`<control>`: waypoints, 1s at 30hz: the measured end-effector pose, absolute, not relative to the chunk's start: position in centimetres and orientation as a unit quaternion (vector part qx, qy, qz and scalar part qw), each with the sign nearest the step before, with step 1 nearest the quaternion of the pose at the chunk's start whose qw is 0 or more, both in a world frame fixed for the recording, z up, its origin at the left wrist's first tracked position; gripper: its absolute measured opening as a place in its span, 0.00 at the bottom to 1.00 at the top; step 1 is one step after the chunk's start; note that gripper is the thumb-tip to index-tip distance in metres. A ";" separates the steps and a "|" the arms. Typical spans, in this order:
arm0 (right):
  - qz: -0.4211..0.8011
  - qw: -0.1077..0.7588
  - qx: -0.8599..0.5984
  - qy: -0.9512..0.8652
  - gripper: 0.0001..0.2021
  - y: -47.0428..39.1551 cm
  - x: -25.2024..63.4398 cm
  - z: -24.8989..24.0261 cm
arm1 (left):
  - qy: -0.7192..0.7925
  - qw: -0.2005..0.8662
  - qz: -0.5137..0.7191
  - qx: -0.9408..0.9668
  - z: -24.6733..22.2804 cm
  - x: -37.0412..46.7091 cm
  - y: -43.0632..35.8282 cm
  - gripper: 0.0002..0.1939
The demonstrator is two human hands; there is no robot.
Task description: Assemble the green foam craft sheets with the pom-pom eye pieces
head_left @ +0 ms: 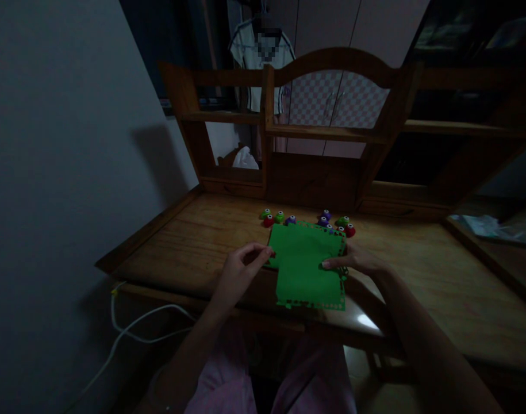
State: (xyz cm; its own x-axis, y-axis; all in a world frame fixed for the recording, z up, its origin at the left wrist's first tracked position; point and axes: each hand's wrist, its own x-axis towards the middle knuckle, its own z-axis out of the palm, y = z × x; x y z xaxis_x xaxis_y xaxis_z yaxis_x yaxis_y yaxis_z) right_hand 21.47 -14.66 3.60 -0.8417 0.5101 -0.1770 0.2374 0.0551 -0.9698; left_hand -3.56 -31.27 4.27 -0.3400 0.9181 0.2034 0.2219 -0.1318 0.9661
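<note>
A green sheet (308, 261) of paper or thin foam, with rows of small punched holes along its top, right and bottom edges and a cut-away lower left corner, is held above the desk's front edge. My left hand (243, 267) pinches its left edge between thumb and fingers. On the right side my right hand (353, 260) grips it, thumb on top and fingers behind. Just beyond the sheet sit several small craft punches in green (280, 217), red (268, 221) and purple (291, 220), each with a pale round top. The sheet partly hides some of them.
The wooden desk (172, 241) carries a shelf unit (327, 135) along its back. A white cable (137, 310) hangs at the front left by the wall (51, 172). Some papers or plastic (482, 226) lie at the far right.
</note>
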 end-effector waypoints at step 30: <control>0.474 0.255 -0.132 -0.833 0.12 -14.2 20.1 4.4 | 0.554 -0.007 0.378 0.742 4.6 -5.0 -28.3 0.31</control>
State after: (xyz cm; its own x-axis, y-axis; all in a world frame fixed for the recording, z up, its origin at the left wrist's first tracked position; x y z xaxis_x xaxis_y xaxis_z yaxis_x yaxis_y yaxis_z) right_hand 20.15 -14.18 4.41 -0.8351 0.4609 0.3004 -0.0225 0.5169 -0.8558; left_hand -4.98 -28.28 4.61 0.1004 0.8166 0.5684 0.8274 -0.3858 0.4081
